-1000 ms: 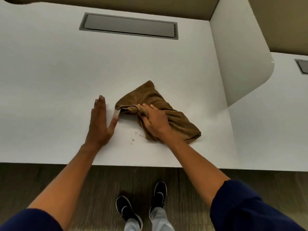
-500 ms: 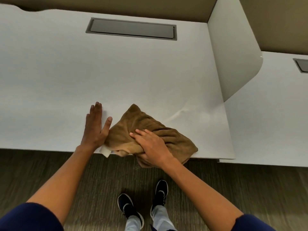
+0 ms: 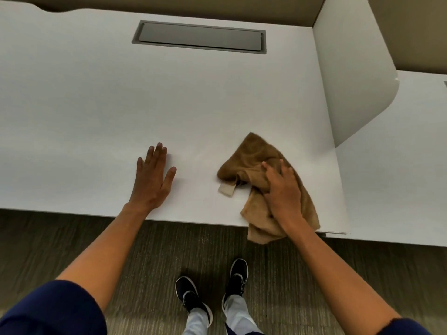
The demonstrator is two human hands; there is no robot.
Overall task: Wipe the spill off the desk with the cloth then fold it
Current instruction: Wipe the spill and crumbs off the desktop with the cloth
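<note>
The brown cloth (image 3: 260,165) lies bunched near the desk's (image 3: 96,105) front edge at about four o'clock, one corner hanging over the edge. The right hand (image 3: 281,189) presses down on it, fingers curled into the folds. At about seven o'clock, the left hand (image 3: 152,177) rests flat on the desk, fingers straight, well apart from the cloth.

Navy short sleeves (image 3: 53,310), light grey trousers (image 3: 197,321), black trainers (image 3: 238,274).
</note>
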